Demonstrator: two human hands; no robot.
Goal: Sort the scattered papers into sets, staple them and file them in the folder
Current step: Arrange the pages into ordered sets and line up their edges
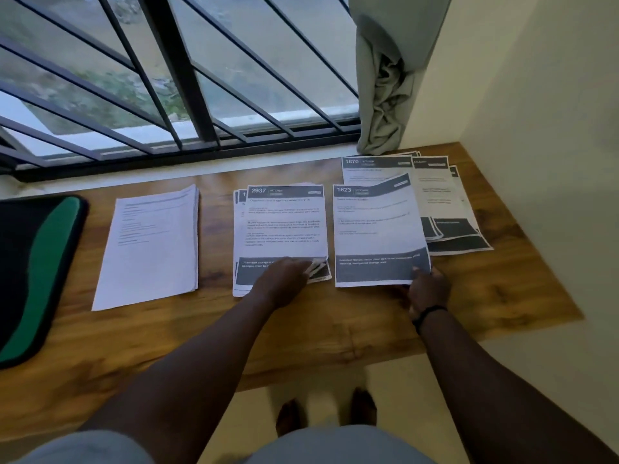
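Observation:
On the wooden desk [301, 329] lie several paper piles. A plain white stack [150, 242] sits at the left. In the middle is a pile topped by a sheet marked 2937 [284, 226]; my left hand [284, 276] lies on its lower edge and its fingers lift the bottom right corners of the sheets. To the right, a sheet marked 1623 [378, 229] is slightly raised and curved. My right hand [427, 289] pinches its bottom right corner. Behind it spreads a loose pile with a sheet marked 1670 [445, 202]. A black and green folder [37, 269] lies at the far left.
A barred window [174, 78] runs along the back of the desk. A grey curtain [385, 95] hangs at the back right, touching the desk near the scattered sheets. A cream wall closes the right side. My feet show on the floor below the desk's front edge.

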